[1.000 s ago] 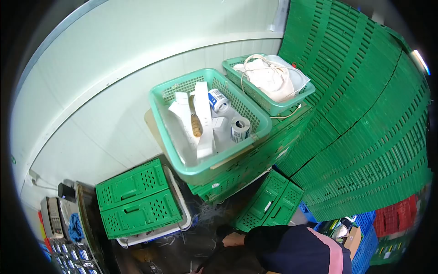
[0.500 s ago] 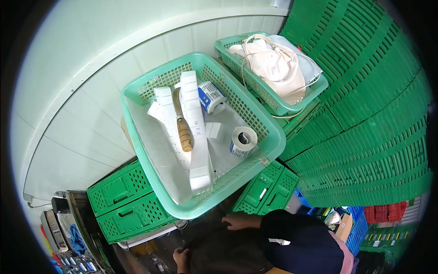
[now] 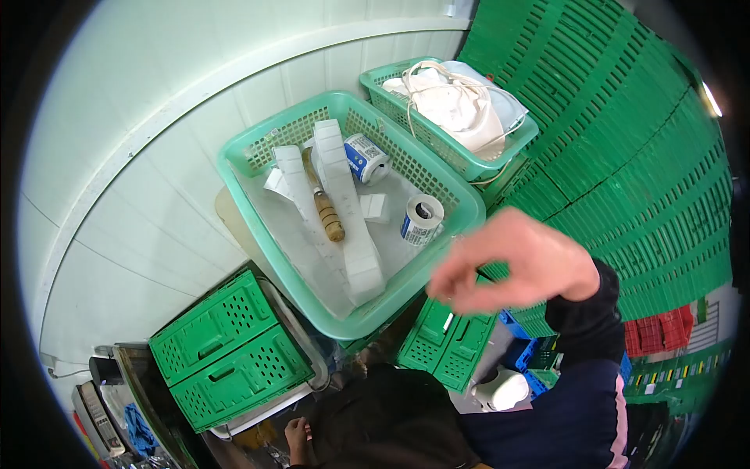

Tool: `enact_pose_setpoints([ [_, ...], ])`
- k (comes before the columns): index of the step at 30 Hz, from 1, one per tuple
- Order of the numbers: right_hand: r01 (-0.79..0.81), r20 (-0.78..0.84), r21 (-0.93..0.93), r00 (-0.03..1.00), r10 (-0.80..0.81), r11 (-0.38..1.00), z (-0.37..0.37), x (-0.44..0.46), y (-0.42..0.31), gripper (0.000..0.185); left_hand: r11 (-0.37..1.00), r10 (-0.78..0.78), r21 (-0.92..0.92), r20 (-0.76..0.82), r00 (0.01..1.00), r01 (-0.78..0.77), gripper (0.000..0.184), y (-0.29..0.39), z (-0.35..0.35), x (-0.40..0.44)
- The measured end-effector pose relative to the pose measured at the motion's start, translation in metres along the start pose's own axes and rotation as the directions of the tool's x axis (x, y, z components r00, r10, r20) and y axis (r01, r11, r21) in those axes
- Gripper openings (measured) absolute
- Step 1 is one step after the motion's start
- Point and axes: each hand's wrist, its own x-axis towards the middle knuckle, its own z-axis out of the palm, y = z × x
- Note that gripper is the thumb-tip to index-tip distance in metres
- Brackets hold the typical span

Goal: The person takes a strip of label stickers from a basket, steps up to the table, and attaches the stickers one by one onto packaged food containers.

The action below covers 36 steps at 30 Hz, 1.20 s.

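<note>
My right hand [image 3: 523, 262] is raised over the near right rim of a light green basket [image 3: 351, 324]. Its fingers are loosely curved and blurred, with a gap inside the thumb and index finger and no visible object there. Low beside my dark clothing, my left hand [image 3: 297, 434] has curled fingers; what they hold, if anything, is hidden. Inside the basket lies a wooden-handled knife [image 3: 329, 216] between strips of white labels [image 3: 336, 168]. A label roll [image 3: 423, 219] stands to their right, and a blue-and-white roll [image 3: 366, 159] lies farther back.
A smaller green basket [image 3: 453, 148] with white cloth and a cord stands behind. Tall stacks of green crates [image 3: 594, 141] rise on the right. Folded green crates [image 3: 226, 348] sit at lower left, others [image 3: 449, 344] below my right hand. A white wall [image 3: 117, 156] borders the left.
My right hand has risen from near my body and moved right, toward the basket's near rim. My left hand stays low. The view has shifted slightly, bringing a white roll-like object into sight below.
</note>
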Motion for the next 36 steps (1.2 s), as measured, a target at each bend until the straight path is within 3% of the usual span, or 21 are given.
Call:
enact_pose_setpoints([
  [3, -0.049, -0.146, -0.160, 0.989, 0.025, 0.986, 0.008, 0.047, 0.005, 0.021, 0.998, -0.013, -0.058, 0.026, 1.000, 0.014, 0.022, -0.019, -0.014, 0.016],
  [7, -0.121, -0.146, -0.456, 0.988, 0.060, 0.882, 0.025, 0.106, 0.041, 0.030, 0.996, -0.061, -0.060, -0.018, 0.998, 0.060, 0.016, -0.046, -0.028, 0.018],
  [9, -0.171, -0.131, -0.556, 0.984, 0.117, 0.814, 0.035, 0.135, 0.059, 0.034, 0.974, 0.224, -0.071, 0.263, 0.938, -0.213, 0.035, -0.045, -0.046, 0.003],
  [10, -0.171, -0.135, -0.558, 0.984, 0.114, 0.812, 0.040, 0.146, 0.065, 0.034, 0.973, 0.230, -0.072, 0.263, 0.937, -0.219, 0.035, -0.032, -0.047, -0.010],
  [12, -0.208, -0.137, -0.711, 0.978, 0.157, 0.672, 0.046, 0.160, 0.073, 0.036, 0.989, 0.117, -0.116, 0.199, 0.973, -0.096, 0.034, -0.005, -0.036, -0.028],
  [13, -0.216, -0.145, -0.715, 0.976, 0.161, 0.665, 0.046, 0.166, 0.076, 0.036, 0.988, 0.123, -0.116, 0.209, 0.970, -0.101, 0.034, -0.012, -0.035, -0.023],
  [15, -0.336, -0.044, -0.451, 0.934, 0.355, 0.827, 0.045, 0.174, 0.082, 0.038, 0.991, 0.080, -0.122, 0.231, 0.970, -0.053, 0.035, -0.021, -0.048, -0.006],
  [16, -0.351, -0.070, -0.443, 0.931, 0.358, 0.825, 0.044, 0.174, 0.085, 0.038, 0.981, 0.167, -0.123, 0.140, 0.976, -0.150, 0.034, -0.005, -0.038, -0.027],
  [17, -0.358, -0.077, -0.396, 0.931, 0.358, 0.846, 0.044, 0.173, 0.087, 0.037, 0.979, 0.185, -0.110, 0.150, 0.971, -0.169, 0.034, 0.001, -0.040, -0.020],
  [19, -0.368, -0.102, -0.351, 0.929, 0.356, 0.861, 0.040, 0.170, 0.088, 0.036, 0.799, 0.495, 0.334, 0.107, 0.862, -0.500, 0.032, 0.005, -0.041, -0.001],
  [20, -0.397, -0.078, -0.295, 0.917, 0.392, 0.869, 0.035, 0.169, 0.086, 0.036, 0.726, 0.604, 0.396, 0.025, 0.797, -0.562, 0.032, 0.030, -0.036, -0.016],
  [21, -0.423, -0.049, -0.239, 0.904, 0.424, 0.874, 0.033, 0.168, 0.087, 0.035, 0.798, 0.489, 0.397, 0.016, 0.872, -0.454, 0.032, 0.059, -0.036, -0.029],
  [22, -0.391, -0.060, -0.198, 0.920, 0.387, 0.899, 0.030, 0.165, 0.089, 0.034, 0.778, 0.547, 0.374, -0.009, 0.837, -0.504, 0.031, 0.080, -0.036, -0.034],
  [23, -0.389, -0.080, -0.208, 0.921, 0.381, 0.897, 0.023, 0.159, 0.084, 0.034, 0.754, 0.604, 0.348, -0.033, 0.796, -0.558, 0.031, 0.103, -0.034, -0.039],
  [24, -0.359, -0.066, -0.193, 0.933, 0.353, 0.913, 0.017, 0.149, 0.075, 0.033, 0.853, 0.470, 0.254, 0.002, 0.883, -0.455, 0.030, 0.140, -0.032, -0.059],
  [27, -0.341, -0.046, -0.233, 0.939, 0.340, 0.911, 0.008, 0.124, 0.061, 0.032, 0.611, 0.752, 0.367, 0.008, 0.659, -0.702, 0.027, 0.170, -0.043, -0.040],
  [29, -0.176, -0.232, -0.500, 0.970, 0.065, 0.848, 0.004, 0.105, 0.059, 0.023, 0.508, 0.806, 0.473, 0.032, 0.591, -0.720, 0.026, 0.216, -0.038, -0.069],
  [31, -0.181, -0.244, -0.467, 0.967, 0.070, 0.866, 0.000, 0.088, 0.061, 0.024, 0.530, 0.815, 0.381, 0.018, 0.579, -0.758, 0.025, 0.236, -0.036, -0.070],
  [36, -0.184, -0.264, -0.414, 0.961, 0.076, 0.891, -0.013, 0.059, 0.057, 0.026, 0.439, 0.845, 0.563, 0.006, 0.534, -0.700, 0.022, 0.313, -0.012, -0.132],
])
